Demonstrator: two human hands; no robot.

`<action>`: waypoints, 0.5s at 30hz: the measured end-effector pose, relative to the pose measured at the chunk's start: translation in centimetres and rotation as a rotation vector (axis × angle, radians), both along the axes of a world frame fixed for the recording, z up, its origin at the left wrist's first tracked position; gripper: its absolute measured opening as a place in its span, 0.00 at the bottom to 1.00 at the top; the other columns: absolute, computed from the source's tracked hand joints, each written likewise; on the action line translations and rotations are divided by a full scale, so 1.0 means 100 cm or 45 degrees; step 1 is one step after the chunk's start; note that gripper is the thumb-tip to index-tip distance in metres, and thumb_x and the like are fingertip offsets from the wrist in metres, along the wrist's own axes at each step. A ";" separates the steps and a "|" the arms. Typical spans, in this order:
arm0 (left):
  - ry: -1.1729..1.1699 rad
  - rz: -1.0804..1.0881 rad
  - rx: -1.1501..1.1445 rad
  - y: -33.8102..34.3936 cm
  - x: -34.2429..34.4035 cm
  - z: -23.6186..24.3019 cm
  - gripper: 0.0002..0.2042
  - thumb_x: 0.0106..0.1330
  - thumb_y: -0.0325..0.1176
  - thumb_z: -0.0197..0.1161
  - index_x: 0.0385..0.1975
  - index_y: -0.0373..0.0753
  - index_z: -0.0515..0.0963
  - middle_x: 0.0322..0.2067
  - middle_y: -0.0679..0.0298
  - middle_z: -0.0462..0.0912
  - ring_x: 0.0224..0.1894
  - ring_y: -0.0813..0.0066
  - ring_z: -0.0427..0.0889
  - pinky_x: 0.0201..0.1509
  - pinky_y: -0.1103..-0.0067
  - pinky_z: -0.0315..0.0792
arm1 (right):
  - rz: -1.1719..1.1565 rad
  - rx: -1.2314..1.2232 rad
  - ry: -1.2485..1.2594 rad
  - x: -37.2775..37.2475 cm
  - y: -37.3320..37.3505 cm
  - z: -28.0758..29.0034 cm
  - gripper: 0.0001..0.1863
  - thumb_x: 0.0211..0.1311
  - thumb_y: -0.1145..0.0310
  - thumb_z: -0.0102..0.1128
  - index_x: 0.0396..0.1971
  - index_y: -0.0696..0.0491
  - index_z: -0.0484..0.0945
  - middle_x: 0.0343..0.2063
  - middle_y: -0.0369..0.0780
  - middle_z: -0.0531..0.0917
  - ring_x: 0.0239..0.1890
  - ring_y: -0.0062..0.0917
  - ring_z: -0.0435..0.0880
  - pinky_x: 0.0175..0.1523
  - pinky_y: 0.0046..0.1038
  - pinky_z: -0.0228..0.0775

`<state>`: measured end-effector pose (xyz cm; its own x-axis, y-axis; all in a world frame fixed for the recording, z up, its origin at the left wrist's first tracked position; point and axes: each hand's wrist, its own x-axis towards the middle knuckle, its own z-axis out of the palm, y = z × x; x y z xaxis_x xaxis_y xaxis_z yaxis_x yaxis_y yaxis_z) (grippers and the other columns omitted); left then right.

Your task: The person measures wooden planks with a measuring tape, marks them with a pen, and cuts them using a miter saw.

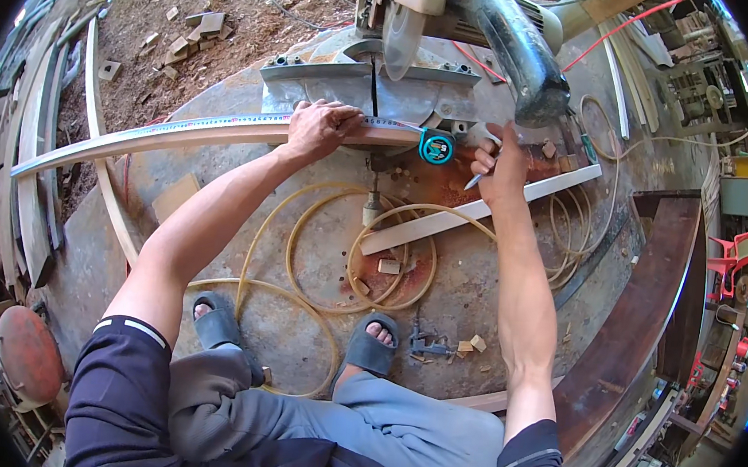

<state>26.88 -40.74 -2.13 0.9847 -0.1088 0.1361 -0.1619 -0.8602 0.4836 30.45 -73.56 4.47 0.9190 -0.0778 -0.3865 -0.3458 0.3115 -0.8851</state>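
Note:
My left hand (pixel 321 129) grips a long pale wood strip (pixel 178 135) and the tape blade (pixel 242 118) stretched along it on the saw's metal base (pixel 298 85). The teal tape measure case (pixel 436 147) sits at the strip's right end, left of my right hand (pixel 500 160), which has curled fingers holding a pencil (pixel 474 182) pointing down. The saw's round blade (pixel 400 36) and dark handle (pixel 538 92) are above both hands.
A white strip (pixel 428 227) lies below the saw among coiled yellow hose (pixel 298 292) on the concrete floor (pixel 94 280). Stacked planks (pixel 33 159) and sawdust (pixel 140 13) fill the left, a dark wooden board (pixel 616 308) the right. A metal tool (pixel 425 345) is near my feet.

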 end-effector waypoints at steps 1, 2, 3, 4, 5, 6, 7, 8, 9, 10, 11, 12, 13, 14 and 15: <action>-0.008 0.009 -0.002 0.000 0.000 0.001 0.17 0.71 0.55 0.55 0.45 0.55 0.87 0.44 0.70 0.88 0.48 0.66 0.82 0.54 0.67 0.65 | 0.047 0.285 0.081 -0.002 0.001 0.004 0.30 0.70 0.37 0.50 0.39 0.53 0.78 0.18 0.30 0.69 0.14 0.15 0.62 0.20 0.22 0.51; -0.015 0.013 -0.009 0.000 0.001 -0.001 0.17 0.71 0.55 0.56 0.44 0.55 0.87 0.43 0.70 0.88 0.48 0.66 0.82 0.54 0.66 0.65 | 0.091 0.567 0.161 -0.005 0.002 0.008 0.33 0.70 0.34 0.48 0.39 0.54 0.78 0.17 0.29 0.67 0.14 0.15 0.59 0.20 0.21 0.49; -0.033 0.005 -0.005 -0.001 0.000 0.000 0.16 0.71 0.54 0.56 0.44 0.55 0.87 0.43 0.70 0.88 0.48 0.65 0.82 0.53 0.65 0.65 | 0.096 0.600 0.177 -0.006 0.006 0.013 0.37 0.68 0.29 0.44 0.39 0.54 0.78 0.16 0.29 0.64 0.14 0.15 0.58 0.20 0.20 0.47; -0.031 -0.013 -0.012 -0.001 -0.001 0.000 0.16 0.71 0.54 0.56 0.44 0.55 0.87 0.43 0.70 0.88 0.48 0.65 0.82 0.53 0.65 0.65 | 0.077 0.594 0.175 -0.006 0.009 0.011 0.37 0.68 0.29 0.44 0.39 0.54 0.78 0.16 0.29 0.64 0.14 0.15 0.58 0.20 0.20 0.47; -0.010 0.003 -0.010 0.000 -0.001 0.002 0.16 0.71 0.54 0.56 0.44 0.55 0.87 0.43 0.70 0.88 0.48 0.65 0.82 0.53 0.65 0.65 | 0.101 0.641 0.171 -0.004 0.013 0.011 0.36 0.68 0.30 0.45 0.39 0.54 0.78 0.16 0.29 0.64 0.14 0.15 0.58 0.20 0.20 0.47; 0.011 0.021 -0.007 0.001 -0.001 0.003 0.16 0.71 0.53 0.56 0.44 0.54 0.87 0.42 0.70 0.88 0.48 0.65 0.82 0.53 0.65 0.65 | 0.126 0.687 0.167 0.000 0.013 0.011 0.35 0.68 0.32 0.46 0.38 0.54 0.78 0.16 0.29 0.64 0.14 0.15 0.58 0.20 0.21 0.47; -0.015 0.018 -0.018 0.000 -0.001 0.000 0.16 0.72 0.53 0.56 0.45 0.54 0.86 0.42 0.70 0.88 0.48 0.65 0.82 0.53 0.65 0.65 | 0.184 0.686 0.142 0.003 0.010 0.003 0.33 0.70 0.35 0.47 0.38 0.55 0.79 0.17 0.30 0.67 0.15 0.16 0.61 0.21 0.21 0.52; -0.018 0.020 -0.010 0.000 -0.001 0.000 0.16 0.72 0.53 0.56 0.45 0.54 0.86 0.42 0.70 0.88 0.48 0.65 0.82 0.53 0.65 0.65 | 0.188 0.694 0.140 0.004 0.013 0.000 0.33 0.70 0.35 0.47 0.38 0.55 0.79 0.17 0.30 0.67 0.15 0.16 0.61 0.21 0.21 0.52; -0.023 0.014 0.003 0.000 -0.001 -0.001 0.16 0.72 0.53 0.56 0.45 0.54 0.86 0.43 0.70 0.88 0.48 0.65 0.82 0.53 0.65 0.65 | 0.155 0.563 0.144 0.005 0.018 -0.003 0.32 0.71 0.37 0.47 0.37 0.55 0.80 0.18 0.31 0.70 0.16 0.17 0.64 0.22 0.21 0.56; -0.029 0.009 0.016 0.000 -0.001 -0.001 0.16 0.72 0.53 0.56 0.45 0.55 0.86 0.43 0.70 0.88 0.48 0.65 0.82 0.53 0.65 0.65 | 0.124 0.432 0.149 0.007 0.024 -0.007 0.31 0.72 0.39 0.46 0.37 0.55 0.80 0.19 0.32 0.73 0.17 0.18 0.67 0.23 0.21 0.59; -0.029 0.018 0.022 -0.001 -0.001 0.001 0.16 0.72 0.53 0.56 0.45 0.55 0.86 0.43 0.70 0.88 0.48 0.65 0.82 0.53 0.65 0.65 | 0.132 0.288 0.054 -0.005 0.032 0.001 0.33 0.73 0.38 0.44 0.39 0.57 0.81 0.22 0.33 0.77 0.20 0.18 0.73 0.27 0.21 0.66; -0.003 0.010 0.015 -0.002 -0.001 0.002 0.15 0.71 0.52 0.57 0.45 0.54 0.86 0.44 0.70 0.87 0.50 0.65 0.82 0.54 0.66 0.66 | 0.143 0.294 0.055 -0.006 0.030 -0.001 0.33 0.73 0.38 0.44 0.39 0.57 0.81 0.22 0.33 0.77 0.20 0.18 0.73 0.27 0.21 0.66; 0.023 0.003 0.008 -0.003 -0.001 0.004 0.15 0.70 0.52 0.58 0.45 0.54 0.86 0.45 0.71 0.87 0.51 0.66 0.81 0.55 0.67 0.66 | 0.336 -0.006 -0.073 -0.005 0.024 -0.005 0.35 0.73 0.36 0.43 0.40 0.57 0.82 0.22 0.33 0.78 0.22 0.18 0.74 0.29 0.21 0.68; 0.025 0.009 0.010 -0.002 -0.002 0.005 0.15 0.70 0.52 0.58 0.45 0.54 0.86 0.45 0.71 0.87 0.51 0.66 0.81 0.55 0.67 0.66 | 0.522 -0.309 -0.202 -0.009 0.024 0.000 0.37 0.73 0.34 0.42 0.42 0.58 0.82 0.23 0.33 0.79 0.23 0.17 0.76 0.30 0.21 0.70; 0.041 0.006 0.029 -0.001 -0.002 0.006 0.15 0.70 0.52 0.58 0.45 0.54 0.86 0.45 0.71 0.86 0.51 0.66 0.81 0.55 0.66 0.66 | 0.554 -0.272 -0.206 -0.015 0.028 0.005 0.34 0.76 0.39 0.42 0.42 0.60 0.80 0.25 0.34 0.80 0.26 0.16 0.76 0.32 0.19 0.70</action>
